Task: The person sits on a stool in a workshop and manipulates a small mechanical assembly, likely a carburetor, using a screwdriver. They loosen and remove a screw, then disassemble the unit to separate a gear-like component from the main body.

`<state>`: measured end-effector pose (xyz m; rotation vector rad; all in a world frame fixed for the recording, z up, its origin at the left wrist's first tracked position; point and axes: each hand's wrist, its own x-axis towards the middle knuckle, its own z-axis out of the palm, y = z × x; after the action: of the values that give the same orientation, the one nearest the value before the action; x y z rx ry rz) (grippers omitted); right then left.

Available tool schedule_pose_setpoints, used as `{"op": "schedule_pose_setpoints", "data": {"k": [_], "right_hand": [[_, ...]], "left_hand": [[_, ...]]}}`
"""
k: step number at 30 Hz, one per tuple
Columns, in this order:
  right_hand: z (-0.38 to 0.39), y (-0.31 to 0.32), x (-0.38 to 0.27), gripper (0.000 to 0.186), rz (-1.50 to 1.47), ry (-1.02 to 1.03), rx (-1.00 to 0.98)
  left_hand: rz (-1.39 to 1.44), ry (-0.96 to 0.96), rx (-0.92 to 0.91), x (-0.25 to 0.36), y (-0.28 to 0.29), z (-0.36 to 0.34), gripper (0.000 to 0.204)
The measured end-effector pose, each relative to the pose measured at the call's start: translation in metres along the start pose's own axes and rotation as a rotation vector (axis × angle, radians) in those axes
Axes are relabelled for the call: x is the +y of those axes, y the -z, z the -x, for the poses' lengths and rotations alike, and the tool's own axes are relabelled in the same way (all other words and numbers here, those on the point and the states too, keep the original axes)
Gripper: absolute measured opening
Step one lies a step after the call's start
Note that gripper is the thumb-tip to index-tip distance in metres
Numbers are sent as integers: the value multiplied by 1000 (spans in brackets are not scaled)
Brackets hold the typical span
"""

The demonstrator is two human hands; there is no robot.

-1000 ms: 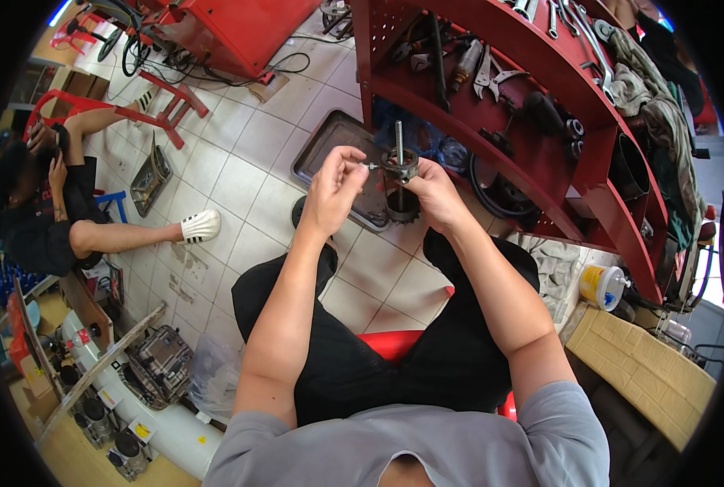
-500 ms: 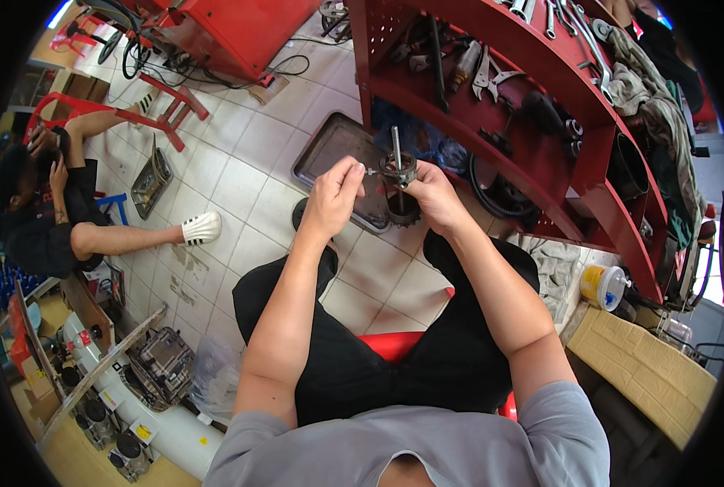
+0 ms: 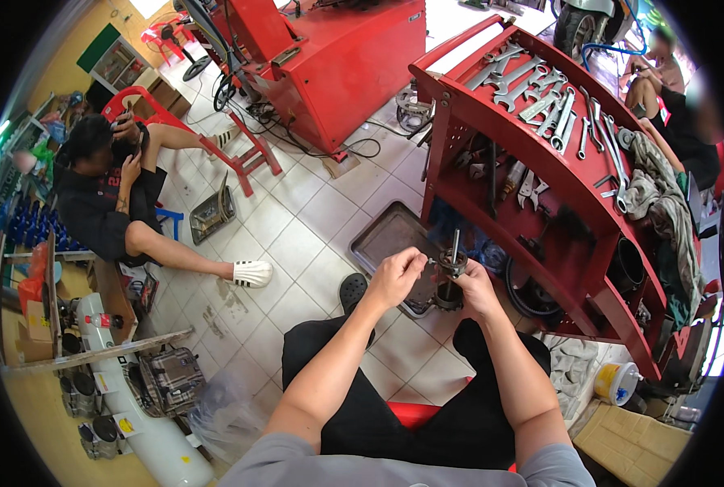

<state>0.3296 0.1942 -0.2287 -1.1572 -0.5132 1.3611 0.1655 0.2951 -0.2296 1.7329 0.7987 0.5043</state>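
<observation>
The view has tipped up, showing more of the red shelf (image 3: 557, 183). Above the tray's (image 3: 378, 240) near edge, the left hand (image 3: 397, 278) seems to pinch a little pin (image 3: 432, 261); beside it, the right hand (image 3: 477, 289) grips the metal part (image 3: 452, 265), best kept still.

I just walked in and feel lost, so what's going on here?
Someone's right hand grips a dark metal part with a rod sticking up. The left hand, fingertips together, is at its left side; whether they touch it is unclear. A shallow tray lies beyond, near a red cart.
</observation>
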Motion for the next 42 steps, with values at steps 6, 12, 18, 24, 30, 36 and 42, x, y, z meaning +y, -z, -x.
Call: {"op": "schedule_pose_setpoints", "data": {"k": [6, 12, 18, 24, 30, 36, 42], "right_hand": [[-2, 9, 4, 14, 15, 29, -21], [-6, 16, 10, 24, 49, 15, -63], [-2, 12, 6, 14, 97, 8, 7], [-8, 12, 11, 16, 139, 22, -31], [-2, 5, -1, 15, 58, 8, 15], [-2, 5, -1, 16, 48, 4, 18], [-4, 8, 4, 17, 63, 11, -20]], "left_hand": [[56, -33, -31, -5, -6, 0, 27], [-5, -15, 70, 6, -4, 2, 31], [96, -22, 17, 2, -9, 0, 37], [-43, 15, 6, -11, -4, 1, 64], [196, -138, 102, 11, -16, 3, 25], [55, -15, 9, 7, -7, 1, 21], [81, 25, 92, 2, -11, 1, 26]]}}
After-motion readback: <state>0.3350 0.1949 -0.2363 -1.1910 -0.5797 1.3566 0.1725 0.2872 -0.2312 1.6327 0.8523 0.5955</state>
